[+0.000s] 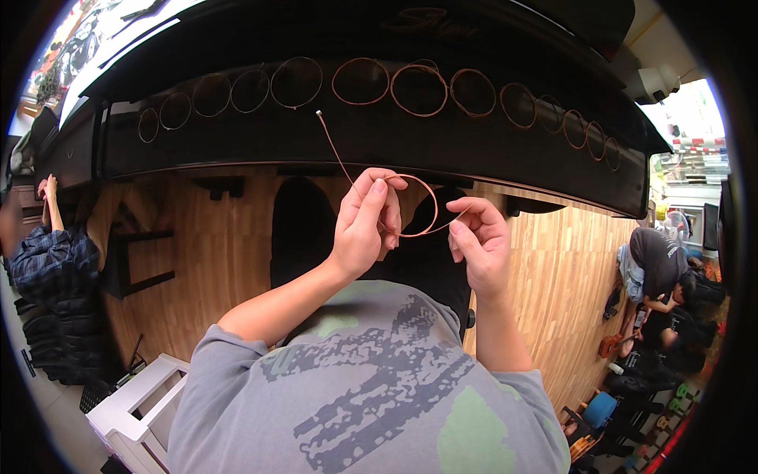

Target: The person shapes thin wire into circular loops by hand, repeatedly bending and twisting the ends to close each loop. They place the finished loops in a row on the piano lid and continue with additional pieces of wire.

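Observation:
A copper-coloured instrument string [436,207], probably a wound guitar string, is bent into a loop between my two hands. My left hand [365,223] pinches one side of the loop between thumb and fingers. From that hand a free length rises up and left to a small ball end [319,114]. My right hand [483,243] pinches the string's other end, thumb against forefinger, just right of the loop. Beyond my hands, several coiled strings lie in a curved row on a black piano-like surface [237,146]: silvery coils [272,82] on the left, copper-coloured coils [361,103] on the right.
Under the black surface is a wooden floor [553,300]. A white stool-like frame [130,403] stands at lower left, with a dark stool [118,261] above it. One person in plaid [55,257] is at far left. Other people [659,265] are at right, near a small guitar-like instrument [610,346].

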